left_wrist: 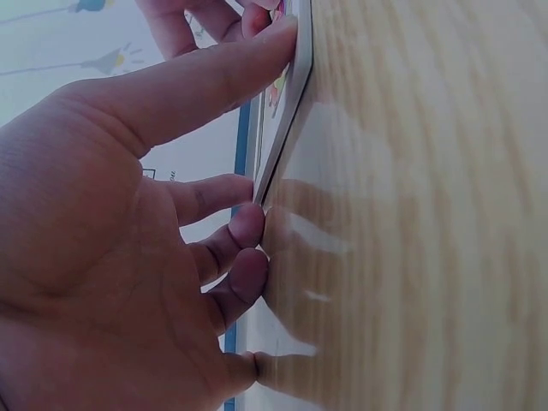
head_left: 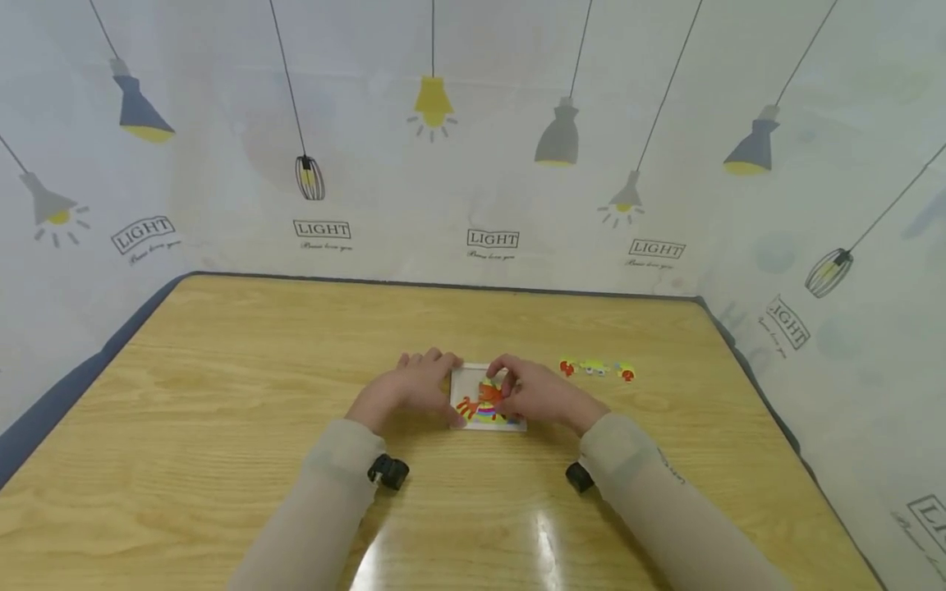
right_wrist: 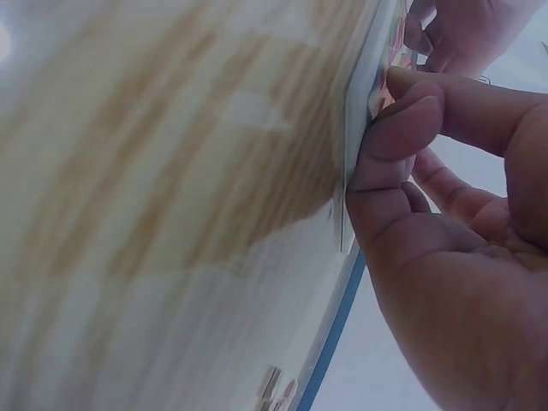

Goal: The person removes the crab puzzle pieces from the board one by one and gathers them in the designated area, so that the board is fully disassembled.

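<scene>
A small white-rimmed picture puzzle tray (head_left: 466,379) lies on the table between my hands, with orange, yellow and rainbow-coloured pieces in it. My left hand (head_left: 415,387) holds its left side, the thumb at the near corner and the index finger at the far one. In the left wrist view, that thumb (left_wrist: 214,77) lies along the tray's rim and the other fingertips rest on the table. Over the tray's right part, my right hand (head_left: 543,392) pinches an orange puzzle piece (head_left: 489,392) between thumb and index finger. The fingers partly hide this piece.
Several loose puzzle pieces (head_left: 594,368), yellow and red, lie in a row on the wooden table (head_left: 259,394) beyond my right hand. A white wall sheet (head_left: 488,189) printed with lamps stands along the table's far edge. Each wrist carries a small black camera (head_left: 389,472).
</scene>
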### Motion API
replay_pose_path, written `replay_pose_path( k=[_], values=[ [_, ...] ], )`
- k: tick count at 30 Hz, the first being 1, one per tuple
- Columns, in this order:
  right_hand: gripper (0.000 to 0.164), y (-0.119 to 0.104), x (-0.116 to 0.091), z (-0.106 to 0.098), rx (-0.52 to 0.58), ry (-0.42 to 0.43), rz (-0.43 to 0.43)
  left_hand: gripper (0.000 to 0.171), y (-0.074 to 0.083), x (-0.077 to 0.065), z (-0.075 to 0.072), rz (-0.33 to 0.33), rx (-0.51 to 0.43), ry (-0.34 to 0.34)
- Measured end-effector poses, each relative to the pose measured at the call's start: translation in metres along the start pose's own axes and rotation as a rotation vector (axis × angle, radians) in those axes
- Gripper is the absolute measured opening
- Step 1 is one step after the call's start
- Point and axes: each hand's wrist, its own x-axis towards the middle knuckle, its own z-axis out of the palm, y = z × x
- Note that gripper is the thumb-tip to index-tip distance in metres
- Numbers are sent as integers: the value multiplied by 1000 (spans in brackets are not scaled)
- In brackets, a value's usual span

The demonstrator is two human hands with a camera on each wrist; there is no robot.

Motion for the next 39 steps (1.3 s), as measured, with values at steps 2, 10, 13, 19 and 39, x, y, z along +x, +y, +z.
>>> replay_pose_path(
  k=[2,10,13,19,39],
  values=[
    [39,0,0,0,-2,-2,8,98,0,0,0,3,-7,-6],
    [42,0,-2,0,-22,-14,-35,98,-3,1,1,36,-1,21],
    [43,-1,-3,0,-33,-11,-32,99,-3,2,1,29,4,11],
    [43,-3,-3,7,-121,34,-92,98,-7,3,4,36,1,12],
    [39,-9,-2,11,-287,85,-179,98,-5,1,6,27,-23,25]
  ],
)
